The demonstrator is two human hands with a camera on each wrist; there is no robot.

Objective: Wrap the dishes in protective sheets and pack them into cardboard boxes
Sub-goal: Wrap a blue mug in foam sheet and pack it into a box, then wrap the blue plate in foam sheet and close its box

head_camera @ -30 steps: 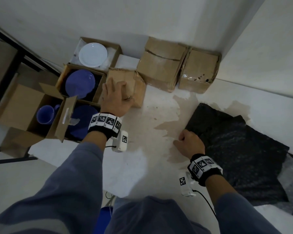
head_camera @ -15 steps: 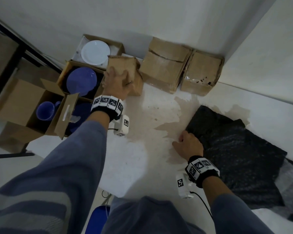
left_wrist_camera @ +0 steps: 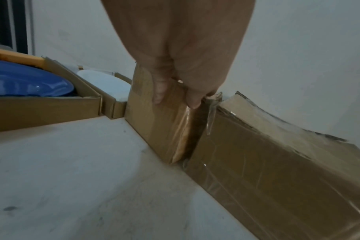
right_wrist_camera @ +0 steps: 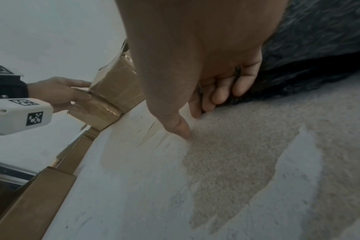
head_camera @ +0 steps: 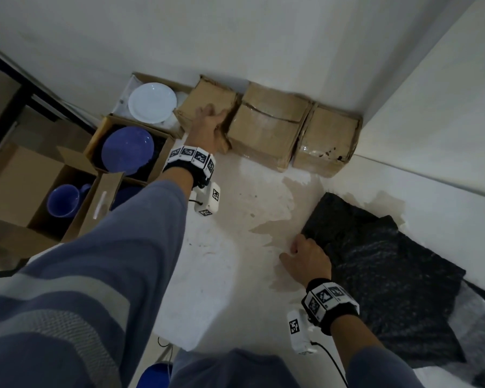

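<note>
Hands: left hand (head_camera: 207,130) round taped box (head_camera: 203,96); right hand (head_camera: 310,259) curled, empty, thumb on floor (head_camera: 235,242) beside sheet (head_camera: 389,264).

A small taped cardboard box (head_camera: 202,99) stands on the counter (head_camera: 235,219), gripped at its near top edge by the left hand (head_camera: 207,127). It sits between the open box of the white plate (head_camera: 152,102) and a larger taped box (head_camera: 263,130), touching the latter. A third taped box (head_camera: 328,141) stands just beside that. Further open boxes (head_camera: 95,141) on the left hold a blue plate (head_camera: 127,149) and a blue mug (head_camera: 63,201), both unwrapped. A dark crumpled sheet (head_camera: 381,261) lies spread at the right.
</note>
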